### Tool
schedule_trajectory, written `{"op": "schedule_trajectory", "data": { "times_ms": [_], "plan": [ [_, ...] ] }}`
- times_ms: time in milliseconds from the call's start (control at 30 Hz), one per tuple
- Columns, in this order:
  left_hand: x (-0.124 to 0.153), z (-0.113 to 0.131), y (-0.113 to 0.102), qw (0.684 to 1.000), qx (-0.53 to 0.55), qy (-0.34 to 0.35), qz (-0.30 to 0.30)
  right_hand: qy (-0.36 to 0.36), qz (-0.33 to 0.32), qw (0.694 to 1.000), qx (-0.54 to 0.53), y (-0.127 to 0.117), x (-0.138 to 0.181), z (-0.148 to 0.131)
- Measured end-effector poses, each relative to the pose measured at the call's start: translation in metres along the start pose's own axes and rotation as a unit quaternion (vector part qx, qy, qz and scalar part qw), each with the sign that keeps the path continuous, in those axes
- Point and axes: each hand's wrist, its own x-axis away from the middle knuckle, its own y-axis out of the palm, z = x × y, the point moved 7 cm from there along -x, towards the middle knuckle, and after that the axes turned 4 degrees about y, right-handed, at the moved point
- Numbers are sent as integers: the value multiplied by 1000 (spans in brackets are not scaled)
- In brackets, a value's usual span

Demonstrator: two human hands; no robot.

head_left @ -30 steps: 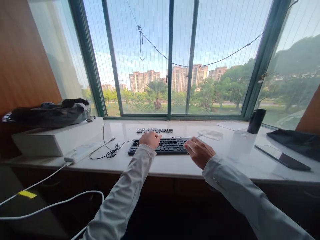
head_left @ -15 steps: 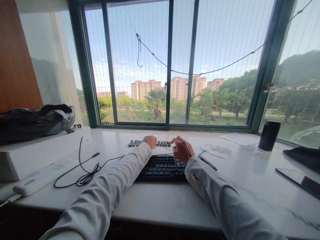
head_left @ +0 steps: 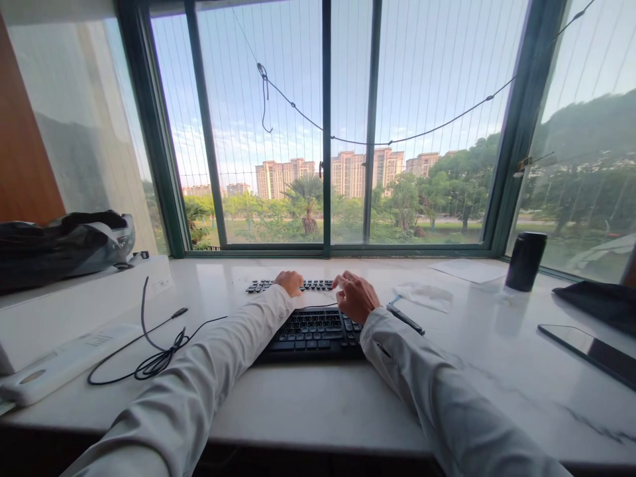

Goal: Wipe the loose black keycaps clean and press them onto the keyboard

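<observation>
A black keyboard (head_left: 318, 334) lies near the front of the white counter, with small black keycaps (head_left: 318, 285) laid out in rows behind it. My left hand (head_left: 289, 283) rests over the middle of the keycap rows; its back faces me and hides its fingers and anything beneath them. At the right end of those rows is my right hand (head_left: 356, 296), fingers bent but apart, above the keyboard's far right corner. No object shows between its fingers. A slim black tool (head_left: 406, 318), perhaps a knife or tweezers, lies to its right.
On the left are a coiled black cable (head_left: 163, 358), a white power strip (head_left: 64, 364) and a white box (head_left: 89, 301) with a dark bag (head_left: 64, 245) on it. To the right are a clear plastic bag (head_left: 424, 296), a black cylinder (head_left: 527, 262) and a phone (head_left: 591, 354).
The whole view has shifted, so the scene sits slightly further left. Both hands stay at about the same places over the keycaps; the keyboard has not visibly moved on the counter.
</observation>
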Motion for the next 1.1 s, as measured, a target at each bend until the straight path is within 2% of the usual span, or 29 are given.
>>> {"op": "schedule_trajectory", "data": {
  "times_ms": [233, 400, 533, 700, 800, 900, 1000, 1100],
  "plan": [
    [3, 12, -3, 1000, -5, 11, 12, 3, 24, 1000, -14, 3, 0, 7],
    [15, 13, -24, 999, 12, 1, 48, 12, 86, 992, -90, 1, -1, 16],
    [32, 15, -55, 994, 36, -6, 99, 82, 123, 973, -175, 8, -7, 35],
    [60, 31, -83, 983, 88, -20, 162, 209, 63, 929, -298, 35, -10, 58],
    [74, 39, -88, 972, 137, -34, 189, 249, 45, 898, -359, 49, -7, 63],
    [81, 45, -90, 964, 168, -20, 207, 261, 70, 884, -381, 54, -4, 68],
    [85, 51, -92, 952, 204, 22, 228, 288, 99, 879, -367, 56, -1, 80],
    [89, 60, -93, 936, 239, 71, 248, 323, 97, 874, -349, 60, 3, 90]
  ]
}}
